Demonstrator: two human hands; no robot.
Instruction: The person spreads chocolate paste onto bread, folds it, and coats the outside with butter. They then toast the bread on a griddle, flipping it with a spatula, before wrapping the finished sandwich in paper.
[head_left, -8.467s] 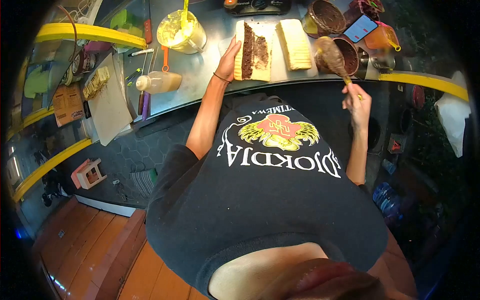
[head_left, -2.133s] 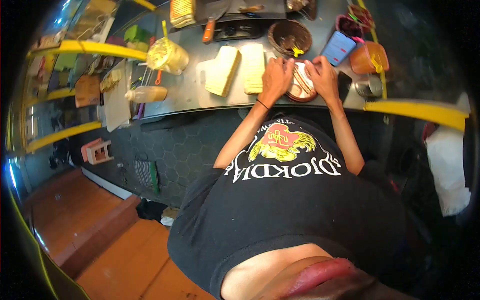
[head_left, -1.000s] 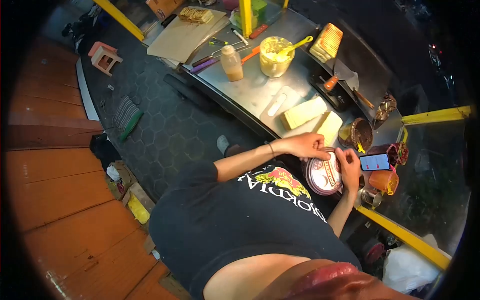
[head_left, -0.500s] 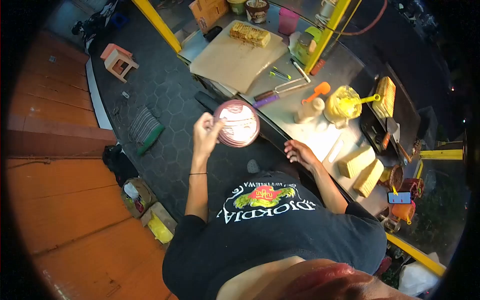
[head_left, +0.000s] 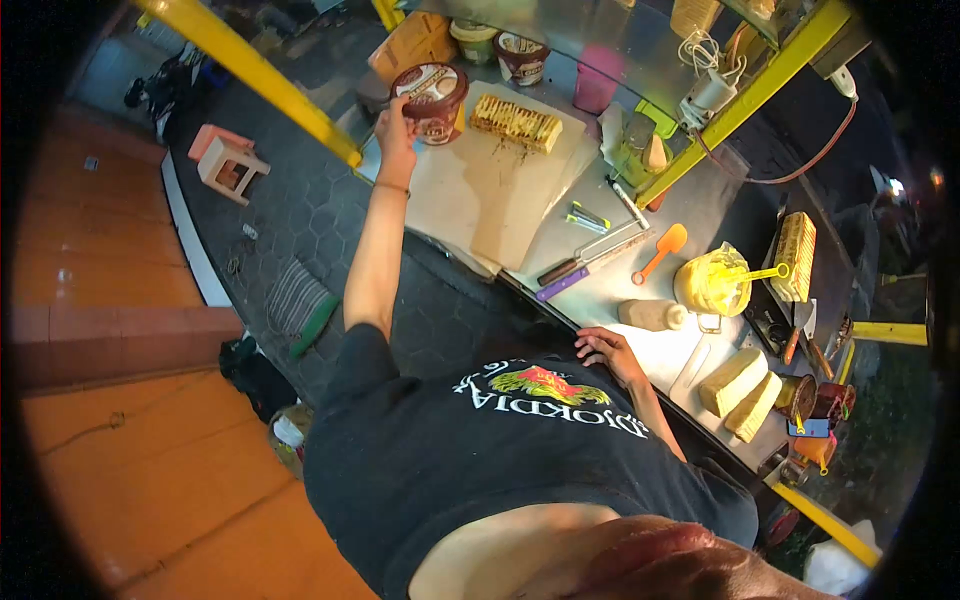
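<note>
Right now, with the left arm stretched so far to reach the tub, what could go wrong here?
1. The left hand grips the tub only at its side, with the arm fully stretched, near the far end of the counter. The tub might slip or tip over the edge.
2. The toasted bread lies right beside the tub, so a careless move could knock it.

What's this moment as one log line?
left hand: grips brown tub | right hand: open on counter | nearby: toasted bread

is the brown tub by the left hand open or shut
Shut: the brown tub stands upright with its printed lid covering the whole top, and the left hand grips its side.
</note>
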